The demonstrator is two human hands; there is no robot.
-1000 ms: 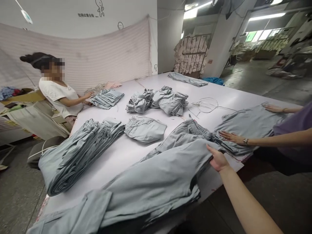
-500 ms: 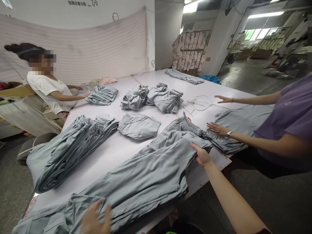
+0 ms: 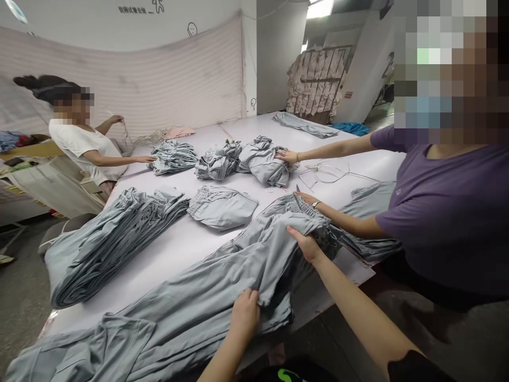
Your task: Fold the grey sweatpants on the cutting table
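The left hand [image 3: 245,312] and right hand [image 3: 305,243] are closed on gray trousers [image 3: 207,292] along the near edge of a white surface [image 3: 175,254]. Beyond lie one thick folded stack [image 3: 107,244], one flat folded garment [image 3: 222,209] and three smaller heaps [image 3: 260,162]. Two co-workers [image 3: 89,146] [image 3: 441,212] face each other. Wall lettering [image 3: 132,10], one Chinese line, is blurred.

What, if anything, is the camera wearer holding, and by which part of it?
Grey trousers: the right grip holds them near the gathered waistband, the left grip by the edge closest to the wearer.
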